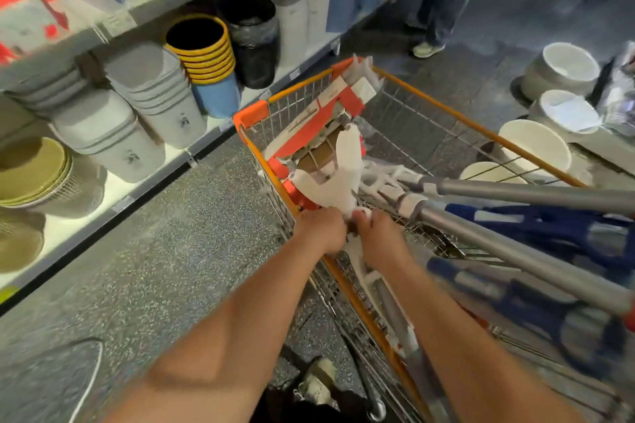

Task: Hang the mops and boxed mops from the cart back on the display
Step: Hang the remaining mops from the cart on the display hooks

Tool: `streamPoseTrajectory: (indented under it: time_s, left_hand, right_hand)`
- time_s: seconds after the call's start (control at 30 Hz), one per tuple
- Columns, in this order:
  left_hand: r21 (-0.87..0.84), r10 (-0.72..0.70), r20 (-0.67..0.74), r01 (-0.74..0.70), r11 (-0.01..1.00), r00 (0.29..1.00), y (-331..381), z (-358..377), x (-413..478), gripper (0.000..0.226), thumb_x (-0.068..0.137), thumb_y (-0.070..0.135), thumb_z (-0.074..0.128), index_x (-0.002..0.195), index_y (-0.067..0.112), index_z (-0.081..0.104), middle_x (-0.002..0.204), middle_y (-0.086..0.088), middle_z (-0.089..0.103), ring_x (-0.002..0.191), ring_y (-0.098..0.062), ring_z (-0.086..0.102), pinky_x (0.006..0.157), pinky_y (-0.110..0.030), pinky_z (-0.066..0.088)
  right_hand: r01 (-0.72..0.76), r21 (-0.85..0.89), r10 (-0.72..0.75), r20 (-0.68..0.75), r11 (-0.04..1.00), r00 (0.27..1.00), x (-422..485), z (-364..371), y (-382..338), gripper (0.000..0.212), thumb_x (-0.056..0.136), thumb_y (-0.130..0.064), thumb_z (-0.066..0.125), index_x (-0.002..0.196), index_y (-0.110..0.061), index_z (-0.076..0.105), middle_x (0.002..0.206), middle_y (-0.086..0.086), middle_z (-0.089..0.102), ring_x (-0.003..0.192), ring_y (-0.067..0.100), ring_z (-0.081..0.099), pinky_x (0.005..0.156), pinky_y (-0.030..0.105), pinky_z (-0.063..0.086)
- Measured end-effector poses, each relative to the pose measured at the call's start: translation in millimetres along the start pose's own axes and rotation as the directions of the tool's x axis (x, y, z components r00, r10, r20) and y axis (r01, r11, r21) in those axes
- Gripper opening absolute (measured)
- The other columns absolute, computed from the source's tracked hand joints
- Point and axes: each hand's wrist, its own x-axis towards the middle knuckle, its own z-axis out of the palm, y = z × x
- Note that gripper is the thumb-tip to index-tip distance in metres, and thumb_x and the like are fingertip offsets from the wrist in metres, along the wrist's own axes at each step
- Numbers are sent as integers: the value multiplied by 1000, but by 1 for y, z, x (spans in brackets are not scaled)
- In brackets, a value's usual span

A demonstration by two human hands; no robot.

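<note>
An orange-framed wire cart (429, 96) stands in the aisle. Inside it lean orange-and-white boxed mops (319, 120) against the left wall, and several loose mops with silver poles (515, 192) and blue fittings (567, 233) lie across its right side. A white mop (347, 168) with a flared white plastic head rises from the cart's left side. Both hands grip it near its narrow lower end at the cart's rim: my left hand (321, 230) on the left, my right hand (379, 237) just to the right, fingers curled around it.
Shelves on the left hold stacked grey bins (154, 93), a yellow-and-blue bucket stack (206, 55), black bins (256, 41) and woven baskets (37, 175). White basins (536, 144) stand right of the cart. A person's legs (443, 3) stand beyond it. Speckled floor lies open at lower left.
</note>
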Motion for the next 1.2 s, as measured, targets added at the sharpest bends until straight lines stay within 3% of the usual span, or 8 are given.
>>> streamPoseTrajectory:
  time_s: [0.23,0.4,0.5,0.6,0.77,0.93,1.07,1.2]
  left_hand:
    - [-162,-25,-75,12,987,997,1,4,-9,23,100,25,42,104,12,60,102,-8,64,95,-28,61,82,-39,51]
    - [-537,-27,-194,-83,839,981,-1,0,-15,16,97,19,49,98,12,63,94,-6,65,85,-26,61,66,-32,45]
    - [-759,-78,-245,-141,635,966,-4,-3,-26,14,92,21,62,102,12,66,100,-6,68,89,-23,64,66,-31,50]
    - [-961,-133,-148,-111,252,980,-6,-7,-45,18,83,21,75,95,13,65,97,-8,69,83,-20,66,59,-24,54]
    - [-981,-42,-90,-96,-171,995,-11,-16,-82,23,86,4,66,106,-7,67,78,-13,67,64,-20,63,58,-24,53]
    - [-988,-57,-84,-90,-125,995,-31,-35,-124,16,80,24,74,84,10,67,58,-4,55,39,-10,41,37,-19,29]
    - [-922,-10,-135,-129,-366,991,-57,-67,-171,6,87,7,66,82,10,66,65,-1,64,55,-11,56,44,-15,42]
    - [-892,-45,-243,-241,-382,969,-108,-103,-217,3,85,8,69,86,9,67,74,-3,69,64,-11,63,54,-18,50]
  right_hand:
    - [22,61,-19,-44,998,999,-5,-7,5,39,101,-34,40,93,-2,60,68,-2,48,59,8,41,53,14,32]
    - [97,1,-96,-64,995,993,-20,-28,-18,37,103,-30,34,88,-9,61,76,11,62,63,19,54,59,31,45]
    - [120,-21,-122,-101,993,987,-35,-38,-33,38,103,-32,33,82,-10,56,64,5,58,53,13,52,48,26,35]
    - [148,-103,-164,-159,984,974,-49,-42,-48,40,103,-35,33,82,-7,54,70,9,59,58,19,54,56,28,34]
    - [179,-34,-182,-250,983,951,-80,-41,-74,37,100,-32,39,85,-4,59,69,8,59,59,20,54,53,26,39]
    - [256,34,-231,-336,966,913,-123,-32,-105,37,99,-31,42,72,-10,57,74,14,62,74,30,58,71,37,44]
    - [337,129,-259,-410,933,875,-157,-21,-144,42,99,-26,43,58,-20,48,60,1,52,59,18,49,65,34,39]
    - [458,102,-373,-442,883,816,-186,6,-201,42,97,-31,43,58,-16,48,66,8,53,69,23,49,69,40,42]
